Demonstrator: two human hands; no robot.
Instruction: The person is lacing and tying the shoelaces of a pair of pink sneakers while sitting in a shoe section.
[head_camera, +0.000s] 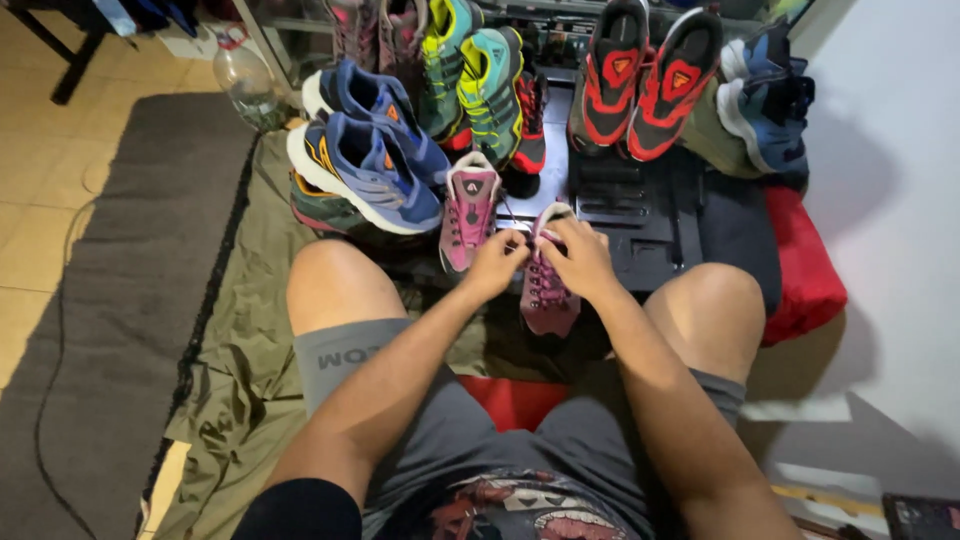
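1. Nearest the camera are the person's lap in grey shorts (560, 440) and two bare knees, with both forearms reaching forward between them.
2. The left hand (497, 262) and right hand (580, 258) meet over the top of a maroon-pink shoe (547, 295) that lies on the floor between the knees, toe pointing back toward the person.
3. Both hands are pinched closed on the shoe's white lace (522, 233) near the collar; the fingertips are partly hidden by the knuckles, so it seems each grip holds one lace end, though I cannot be sure.
4. How far along, as a judgement: the lower eyelets of this shoe look already threaded and crossed, and the hands are working at the top, so the lacing or tying seems near its end but no finished bow can be seen.
5. Its partner, a second pink shoe (470, 215), stands just beside it to the left, upright, with its laces seemingly in place and nobody touching it.
6. Around them: a pair of blue sneakers (370, 165) at the left, green and yellow shoes (475, 80) behind, red and black shoes (640, 80) on a black tray (640, 225), and navy shoes (765, 105) at the far right.
7. An olive cloth (240, 340) covers the floor under the person, with a grey mat (110, 300) to the left and a red cushion (805, 270) to the right.
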